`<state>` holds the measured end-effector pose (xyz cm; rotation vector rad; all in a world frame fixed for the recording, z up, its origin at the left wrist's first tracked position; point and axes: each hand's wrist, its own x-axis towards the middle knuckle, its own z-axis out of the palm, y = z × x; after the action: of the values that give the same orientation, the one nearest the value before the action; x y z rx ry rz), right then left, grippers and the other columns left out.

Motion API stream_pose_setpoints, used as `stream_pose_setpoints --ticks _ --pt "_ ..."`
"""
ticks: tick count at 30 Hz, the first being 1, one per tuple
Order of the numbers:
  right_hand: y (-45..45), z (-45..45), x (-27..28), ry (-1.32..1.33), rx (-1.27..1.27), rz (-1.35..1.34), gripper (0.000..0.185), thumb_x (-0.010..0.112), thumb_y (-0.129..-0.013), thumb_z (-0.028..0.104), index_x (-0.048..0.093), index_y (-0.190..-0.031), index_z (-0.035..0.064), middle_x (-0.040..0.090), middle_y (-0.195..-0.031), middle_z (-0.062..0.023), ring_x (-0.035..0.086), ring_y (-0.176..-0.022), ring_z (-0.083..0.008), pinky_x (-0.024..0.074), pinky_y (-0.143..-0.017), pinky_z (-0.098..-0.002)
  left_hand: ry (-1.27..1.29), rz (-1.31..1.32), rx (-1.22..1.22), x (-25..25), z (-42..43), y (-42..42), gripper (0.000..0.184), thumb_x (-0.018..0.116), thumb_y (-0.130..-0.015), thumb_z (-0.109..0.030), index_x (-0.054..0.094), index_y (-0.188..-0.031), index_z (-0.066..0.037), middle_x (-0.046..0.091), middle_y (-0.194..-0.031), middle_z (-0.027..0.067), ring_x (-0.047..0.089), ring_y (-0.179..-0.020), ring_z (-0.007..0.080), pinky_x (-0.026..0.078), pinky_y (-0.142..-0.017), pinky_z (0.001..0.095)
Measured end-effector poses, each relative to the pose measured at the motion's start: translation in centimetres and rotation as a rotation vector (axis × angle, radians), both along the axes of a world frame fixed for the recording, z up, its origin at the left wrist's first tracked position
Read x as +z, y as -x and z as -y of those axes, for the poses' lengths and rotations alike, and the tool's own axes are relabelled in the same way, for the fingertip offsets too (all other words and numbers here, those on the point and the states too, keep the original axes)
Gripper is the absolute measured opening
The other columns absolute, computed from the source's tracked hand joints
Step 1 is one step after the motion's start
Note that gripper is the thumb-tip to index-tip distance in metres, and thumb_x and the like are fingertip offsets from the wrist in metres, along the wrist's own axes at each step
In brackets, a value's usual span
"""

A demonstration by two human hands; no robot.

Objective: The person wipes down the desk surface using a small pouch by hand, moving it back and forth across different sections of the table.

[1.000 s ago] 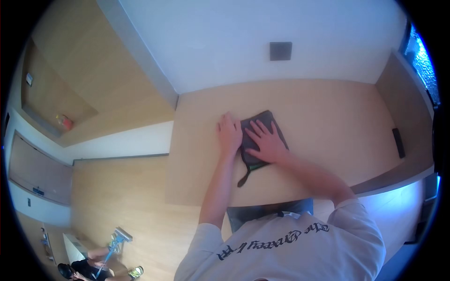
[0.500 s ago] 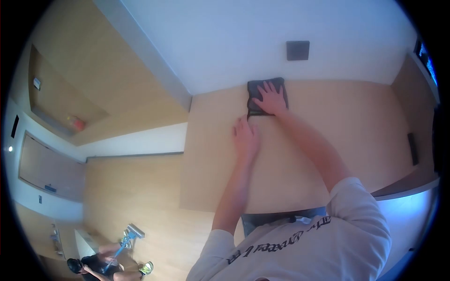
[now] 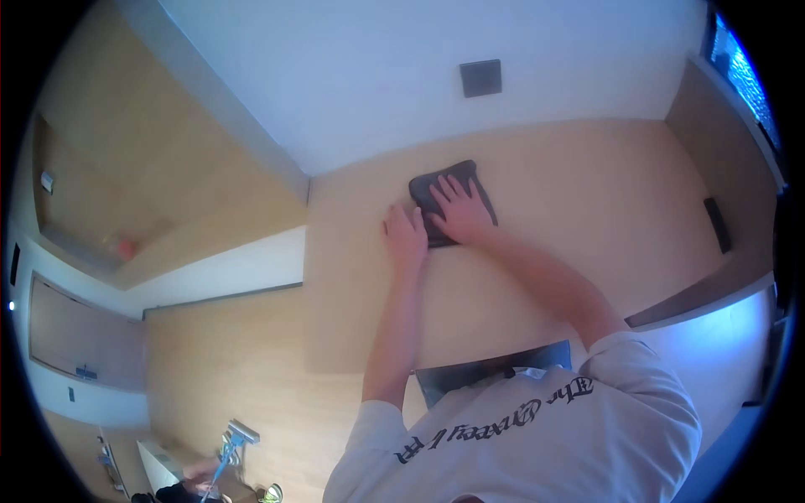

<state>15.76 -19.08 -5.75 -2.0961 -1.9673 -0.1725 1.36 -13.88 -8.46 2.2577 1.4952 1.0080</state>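
A dark folded cloth [image 3: 425,194] lies flat on the light wooden desk [image 3: 579,193]. My right hand [image 3: 463,211] rests on top of it, palm down with the fingers spread. Just left of the cloth, my left hand [image 3: 406,235] lies on the desk with its fingers apart, close to the cloth's left edge and holding nothing. Part of the cloth is hidden under my right hand.
A dark square plate [image 3: 480,78] is on the wall behind the desk. A black strip [image 3: 718,225] sits at the right side panel. At the lower left, a person [image 3: 197,484] is beside a blue mop [image 3: 226,457]. A chair [image 3: 495,365] stands before me.
The cloth and my right hand went to the desk's back edge, then came partway back toward me. My left hand is beside the cloth again. The view has shifted.
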Motion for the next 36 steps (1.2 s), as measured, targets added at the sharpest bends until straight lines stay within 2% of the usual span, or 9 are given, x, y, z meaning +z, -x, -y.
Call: stream_pose_setpoints --ticks 8,10,15,23,26,29,31,36 --pt "2.0 10.7 0.5 0.008 0.133 0.024 0.068 0.041 -0.093 0.051 0.033 -0.145 0.0089 0.028 -0.152 -0.0164 0.021 -0.142 -0.0312 0.0124 -0.113 -0.0573 -0.052 0.02 -0.037 0.5 -1.1 -0.2 0.048 0.044 -0.096 -0.032 0.045 -0.132 0.0 0.052 -0.13 0.0199 0.048 -0.124 0.0323 0.024 -0.111 0.0458" --pt "2.3 12.1 0.5 0.008 0.139 0.024 0.068 0.041 -0.093 0.051 0.033 -0.145 0.0089 0.027 -0.152 -0.0166 0.021 -0.142 -0.0313 0.012 -0.113 -0.0575 0.087 0.026 -0.091 1.3 -0.9 -0.1 0.055 0.042 -0.097 -0.035 0.041 -0.136 0.003 0.044 -0.138 0.0242 0.037 -0.134 0.0341 0.019 -0.113 0.0467" --pt "2.3 12.5 0.6 0.035 0.152 -0.005 0.069 0.042 -0.092 0.053 0.033 -0.146 0.0115 0.026 -0.153 -0.0158 0.018 -0.143 -0.0309 0.0094 -0.113 -0.0588 0.091 0.028 -0.096 1.4 -1.2 -0.1 0.054 0.042 -0.096 -0.033 0.039 -0.137 0.002 0.042 -0.14 0.0239 0.035 -0.135 0.0339 0.018 -0.114 0.0464" --pt "0.7 7.6 1.8 0.07 0.144 -0.003 0.071 0.045 -0.089 0.058 0.034 -0.146 0.0156 0.027 -0.153 -0.0131 0.02 -0.143 -0.0297 0.0114 -0.113 -0.0592 0.092 0.016 -0.069 2.2 -0.2 0.0 0.054 0.044 -0.095 -0.033 0.04 -0.136 0.002 0.045 -0.137 0.0243 0.036 -0.134 0.0336 0.019 -0.114 0.0452" --pt "-0.2 4.2 1.4 0.038 0.063 -0.005 0.071 0.044 -0.089 0.058 0.034 -0.146 0.016 0.027 -0.153 -0.0125 0.02 -0.143 -0.0288 0.0122 -0.113 -0.059 0.02 0.018 -0.022 1.9 0.0 0.0 0.049 0.045 -0.096 -0.034 0.045 -0.133 -0.001 0.049 -0.134 0.0209 0.042 -0.129 0.0318 0.024 -0.112 0.0452" --pt "-1.1 1.3 1.5 0.036 0.006 -0.017 0.07 0.043 -0.09 0.058 0.035 -0.145 0.0161 0.026 -0.153 -0.0119 0.02 -0.143 -0.0282 0.0122 -0.113 -0.0587 0.011 0.044 -0.049 1.9 0.7 0.2 0.05 0.045 -0.096 -0.034 0.045 -0.133 0.0 0.049 -0.134 0.0221 0.041 -0.13 0.0327 0.023 -0.112 0.0455" --pt "-1.9 -0.4 1.9 0.053 -0.007 -0.026 0.07 0.042 -0.09 0.058 0.035 -0.145 0.016 0.025 -0.154 -0.0112 0.019 -0.143 -0.0276 0.0118 -0.113 -0.0584 0.025 0.043 -0.056 2.3 1.1 0.2 0.054 0.045 -0.096 -0.034 0.041 -0.134 0.004 0.046 -0.135 0.026 0.038 -0.132 0.0344 0.021 -0.113 0.0452" --pt "-3.0 -5.5 1.8 0.064 -0.111 -0.081 0.071 0.042 -0.09 0.058 0.033 -0.146 0.0153 0.023 -0.155 -0.0113 0.017 -0.144 -0.0275 0.0111 -0.113 -0.0583 0.03 0.026 -0.05 2.0 1.5 0.5 0.051 0.046 -0.095 -0.032 0.043 -0.132 0.003 0.046 -0.134 0.0264 0.038 -0.131 0.0357 0.022 -0.112 0.0464"
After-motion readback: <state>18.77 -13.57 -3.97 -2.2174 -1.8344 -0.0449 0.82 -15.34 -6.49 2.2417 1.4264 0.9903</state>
